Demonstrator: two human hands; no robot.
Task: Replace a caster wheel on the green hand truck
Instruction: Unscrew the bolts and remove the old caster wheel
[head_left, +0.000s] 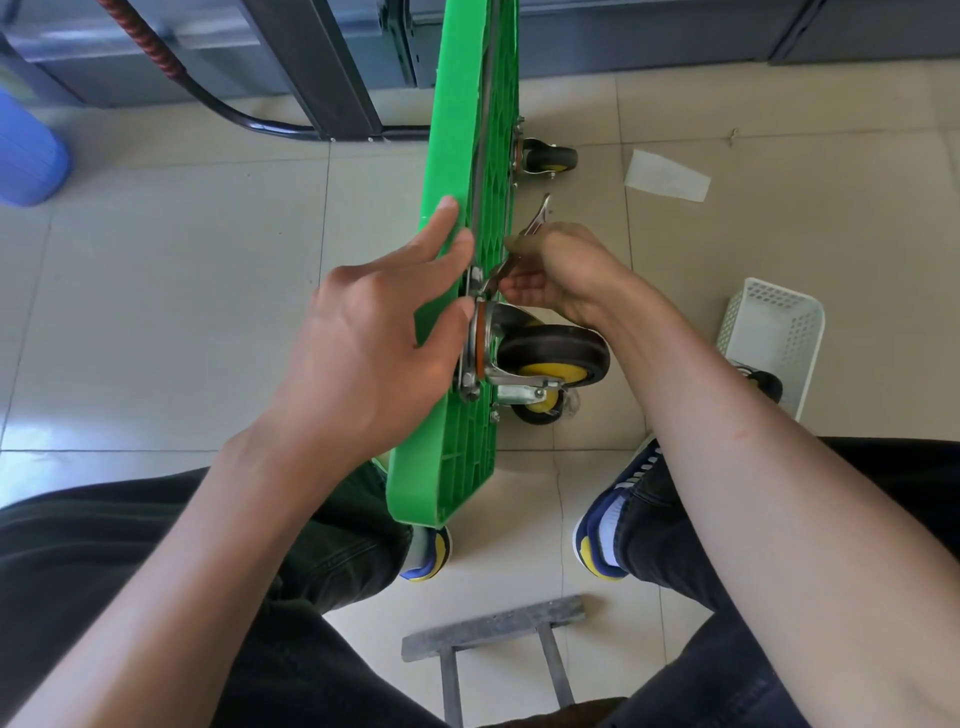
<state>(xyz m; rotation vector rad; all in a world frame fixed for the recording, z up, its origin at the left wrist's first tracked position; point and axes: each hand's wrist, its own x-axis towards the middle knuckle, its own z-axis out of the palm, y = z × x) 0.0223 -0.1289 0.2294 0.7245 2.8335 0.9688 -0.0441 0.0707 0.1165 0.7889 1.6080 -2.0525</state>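
The green hand truck (470, 130) stands on its edge between my knees, ribbed underside facing right. A caster wheel (553, 353) with black tyre and yellow hub is fixed near its lower end. A second caster (540, 408) shows just below it, and a third (548, 157) sits further up the deck. My left hand (374, 338) grips the deck's edge beside the caster's mounting plate, fingers wrapped over it. My right hand (561, 275) is shut on a silver wrench (537, 218), whose lower jaw sits at the top of the caster plate.
A white perforated basket (769, 332) lies on the tiled floor at right, with a dark wheel beside it. A white paper slip (667, 175) lies further off. A blue bin (28, 150) stands at left. A grey metal frame (493, 629) lies by my feet.
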